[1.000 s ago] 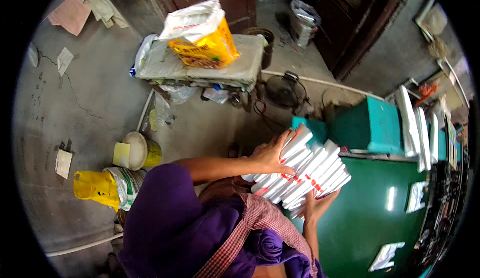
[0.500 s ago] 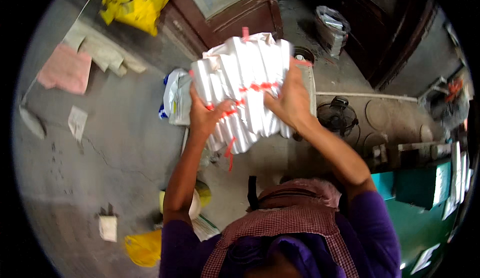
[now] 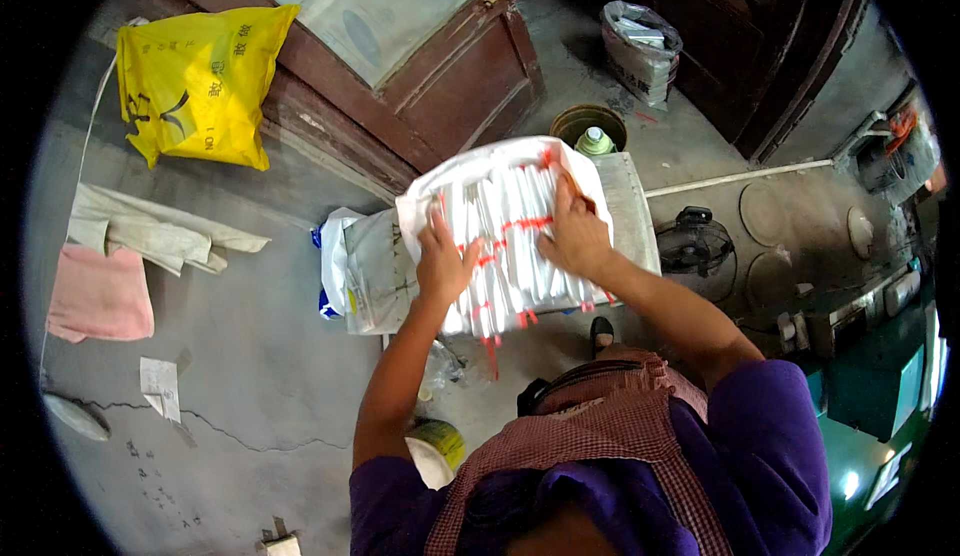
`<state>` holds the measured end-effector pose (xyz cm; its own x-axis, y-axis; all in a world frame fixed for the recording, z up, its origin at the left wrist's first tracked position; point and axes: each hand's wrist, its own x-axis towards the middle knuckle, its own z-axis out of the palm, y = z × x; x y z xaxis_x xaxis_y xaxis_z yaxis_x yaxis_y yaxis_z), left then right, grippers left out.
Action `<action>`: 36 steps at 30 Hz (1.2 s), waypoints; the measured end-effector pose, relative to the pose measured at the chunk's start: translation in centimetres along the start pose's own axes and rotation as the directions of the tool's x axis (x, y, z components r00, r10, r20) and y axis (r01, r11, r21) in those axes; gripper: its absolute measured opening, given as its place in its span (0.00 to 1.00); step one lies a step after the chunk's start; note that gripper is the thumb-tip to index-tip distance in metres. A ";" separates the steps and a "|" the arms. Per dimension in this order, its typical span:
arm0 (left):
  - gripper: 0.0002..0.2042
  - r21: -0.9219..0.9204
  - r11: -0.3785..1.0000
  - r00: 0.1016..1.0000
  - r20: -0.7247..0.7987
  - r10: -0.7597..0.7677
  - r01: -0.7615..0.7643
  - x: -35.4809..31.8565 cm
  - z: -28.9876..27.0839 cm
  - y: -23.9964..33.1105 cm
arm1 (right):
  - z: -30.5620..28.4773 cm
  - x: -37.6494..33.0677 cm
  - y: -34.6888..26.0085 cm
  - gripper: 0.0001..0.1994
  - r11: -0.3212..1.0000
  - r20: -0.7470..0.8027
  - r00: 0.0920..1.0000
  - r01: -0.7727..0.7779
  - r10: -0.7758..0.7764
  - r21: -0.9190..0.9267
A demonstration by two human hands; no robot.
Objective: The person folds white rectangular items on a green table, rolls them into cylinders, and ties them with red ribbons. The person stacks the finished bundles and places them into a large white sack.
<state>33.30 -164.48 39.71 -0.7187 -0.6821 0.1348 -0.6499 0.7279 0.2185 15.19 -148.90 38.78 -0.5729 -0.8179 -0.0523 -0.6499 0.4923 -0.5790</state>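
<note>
Several slim white bundles (image 3: 505,221) with red ties lie side by side in a white wrapping (image 3: 425,191), which looks like an open plastic bag. My left hand (image 3: 447,261) presses on the left side of the bundles, thumb toward the middle. On the right side, my right hand (image 3: 580,236) grips them, its thumb over the front and its fingertips at the far edge. Between the two hands the bundles are held together, over or on a pale bench (image 3: 630,211). Whether they rest on its top I cannot tell. Red tie ends hang from the near edge.
A white and blue bag (image 3: 340,261) stands at the bench's left end. Behind it are a bin (image 3: 575,121) with a green-topped bottle and a filled sack (image 3: 640,56). A black fan (image 3: 690,241) stands to the right. A yellow bag (image 3: 210,86) hangs at far left.
My hands and the bundles have come lower in the view and slightly right. The bundles, seen end-up and blurred before, now lie flatter with the white wrapping showing around them.
</note>
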 end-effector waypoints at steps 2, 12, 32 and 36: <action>0.45 0.179 0.954 0.968 -0.028 0.251 -0.242 0.0 -0.8 -1.1 | -0.6 0.4 0.1 0.50 0.998 0.045 0.998 0.043 -0.041 -0.034; 0.24 -0.702 0.705 0.995 -0.060 0.081 -0.100 9.7 -2.6 -10.5 | -7.6 3.6 0.7 0.17 0.973 0.015 0.977 0.215 -0.214 -0.080; 0.22 -0.409 0.872 0.963 -0.102 0.250 -0.270 9.0 -4.0 -12.0 | -9.3 5.5 2.8 0.13 0.964 -0.349 0.900 0.257 -0.263 -0.063; 0.23 -0.815 0.575 0.973 -0.065 -0.220 0.076 6.2 -2.9 -10.2 | -7.6 3.5 2.4 0.18 0.984 -0.379 0.915 0.172 -0.140 0.051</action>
<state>36.22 -176.31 41.14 -0.5409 -0.8284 0.1458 -0.2266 0.3105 0.9232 7.86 -148.30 43.35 -0.6224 -0.7041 0.3420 -0.7123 0.3284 -0.6203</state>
